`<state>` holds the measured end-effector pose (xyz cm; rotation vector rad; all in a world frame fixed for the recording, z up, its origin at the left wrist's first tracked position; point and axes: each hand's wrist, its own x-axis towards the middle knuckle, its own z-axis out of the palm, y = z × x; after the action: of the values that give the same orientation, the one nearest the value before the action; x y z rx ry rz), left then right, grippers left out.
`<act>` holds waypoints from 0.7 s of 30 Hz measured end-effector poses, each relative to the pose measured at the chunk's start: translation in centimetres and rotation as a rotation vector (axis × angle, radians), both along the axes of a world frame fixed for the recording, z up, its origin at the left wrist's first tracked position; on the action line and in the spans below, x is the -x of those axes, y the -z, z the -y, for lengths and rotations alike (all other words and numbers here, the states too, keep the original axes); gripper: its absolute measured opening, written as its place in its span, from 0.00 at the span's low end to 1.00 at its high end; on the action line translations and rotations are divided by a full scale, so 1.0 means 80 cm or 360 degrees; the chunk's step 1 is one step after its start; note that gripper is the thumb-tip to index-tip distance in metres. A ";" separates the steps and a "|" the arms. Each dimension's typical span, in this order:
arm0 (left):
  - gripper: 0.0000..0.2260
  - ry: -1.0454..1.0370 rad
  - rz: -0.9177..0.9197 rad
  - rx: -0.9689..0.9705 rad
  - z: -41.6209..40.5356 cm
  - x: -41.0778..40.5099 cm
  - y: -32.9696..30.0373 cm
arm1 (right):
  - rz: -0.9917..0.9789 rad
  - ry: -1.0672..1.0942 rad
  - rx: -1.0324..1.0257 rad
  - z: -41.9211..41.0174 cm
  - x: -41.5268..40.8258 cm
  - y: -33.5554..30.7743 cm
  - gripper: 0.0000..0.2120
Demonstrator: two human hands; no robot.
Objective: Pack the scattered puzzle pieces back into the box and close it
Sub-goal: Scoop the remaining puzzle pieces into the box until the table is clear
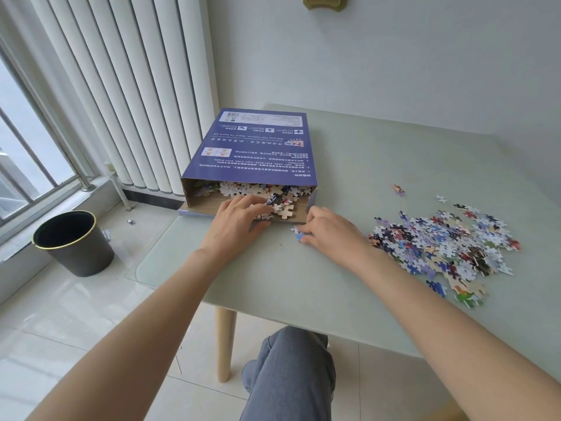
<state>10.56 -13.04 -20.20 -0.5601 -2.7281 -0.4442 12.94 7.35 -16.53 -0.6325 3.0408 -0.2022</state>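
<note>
Pressing flat, fingers straight, left hand (pixel 239 218) pushes pieces (pixel 277 203) into the box (pixel 252 147) mouth just ahead; right hand (pixel 329 227), fingers loosely bent, touches a piece (pixel 299 233) on the table (pixel 379 165), pile (pixel 446 244) to its right.

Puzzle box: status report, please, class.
Left hand pushing pieces into open box. Right hand on loose pieces beside it. Big pile still out, right.

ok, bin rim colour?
Gold rim on the black waste bin, seen in the head view.
</note>
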 end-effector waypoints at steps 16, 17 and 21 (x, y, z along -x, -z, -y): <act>0.10 0.0018 -0.0009 -0.0068 -0.002 -0.003 0.001 | 0.0063 0.0065 -0.0014 0.011 -0.007 -0.015 0.05; 0.10 0.0015 -0.0014 -0.0071 -0.002 -0.004 0.001 | 0.0094 0.0061 0.0014 0.011 -0.006 -0.016 0.04; 0.10 0.0015 -0.0033 -0.0062 -0.001 -0.005 -0.001 | 0.0327 0.0143 0.0151 0.013 0.001 -0.019 0.10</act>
<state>10.94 -12.92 -20.15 -0.5646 -2.6921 -0.4897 12.85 6.30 -15.03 -0.4482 2.8765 -0.3900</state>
